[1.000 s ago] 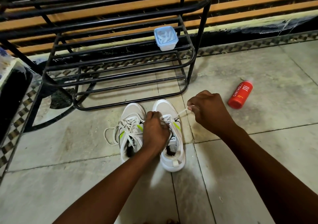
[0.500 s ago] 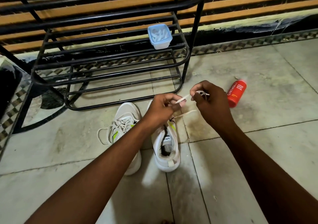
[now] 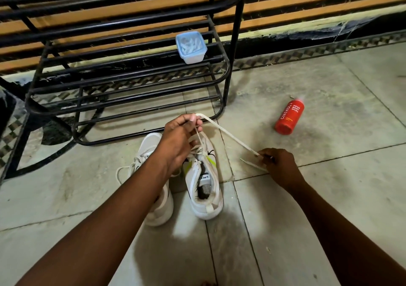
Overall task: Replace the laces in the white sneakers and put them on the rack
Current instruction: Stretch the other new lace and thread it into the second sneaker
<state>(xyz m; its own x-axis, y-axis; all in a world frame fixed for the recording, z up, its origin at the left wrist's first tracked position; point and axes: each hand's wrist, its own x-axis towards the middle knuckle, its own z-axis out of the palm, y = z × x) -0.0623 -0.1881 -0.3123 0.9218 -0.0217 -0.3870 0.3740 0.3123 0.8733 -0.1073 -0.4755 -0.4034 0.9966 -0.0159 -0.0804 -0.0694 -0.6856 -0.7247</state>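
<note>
Two white sneakers stand side by side on the tiled floor in front of the black metal rack [image 3: 224, 70]. The right sneaker [image 3: 204, 184] is partly unlaced; the left sneaker [image 3: 153, 160] is still laced and partly hidden by my left forearm. A flat white lace [image 3: 230, 137] runs taut from the right sneaker up to my left hand [image 3: 180, 136], which pinches it above the shoe, then down to my right hand [image 3: 276, 165], which pinches its end low over the floor to the right.
A small blue-lidded plastic box [image 3: 191, 47] holding white laces sits on a middle rack shelf. A red body wash bottle [image 3: 289, 117] lies on the floor to the right. A wall with orange slats runs behind the rack.
My hands, close together above the right sneaker before, have drawn apart. The right hand moved down and right with the lace end, pulling more lace out of the shoe.
</note>
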